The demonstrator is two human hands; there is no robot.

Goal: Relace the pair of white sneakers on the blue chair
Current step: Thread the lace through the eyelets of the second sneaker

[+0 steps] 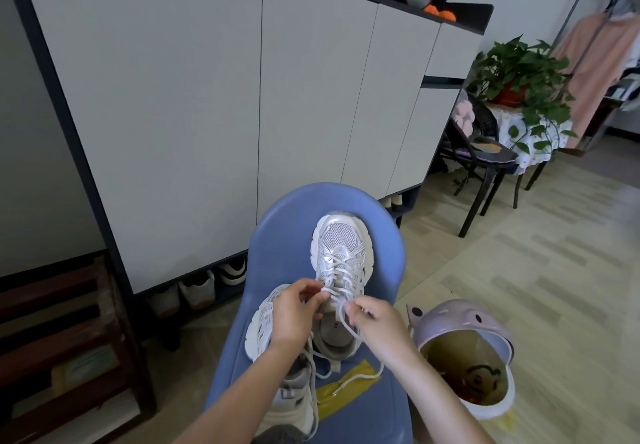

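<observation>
- Right sneaker (341,253): white mesh, toe far, laced crosswise, on blue chair (284,232).
- Left hand (294,315) and right hand (375,319) each pinch lace (346,326).
- Left sneaker (265,319) partly hidden.

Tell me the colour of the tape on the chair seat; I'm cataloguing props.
Yellow: the tape lies on the blue chair, seen in the head view.
</observation>
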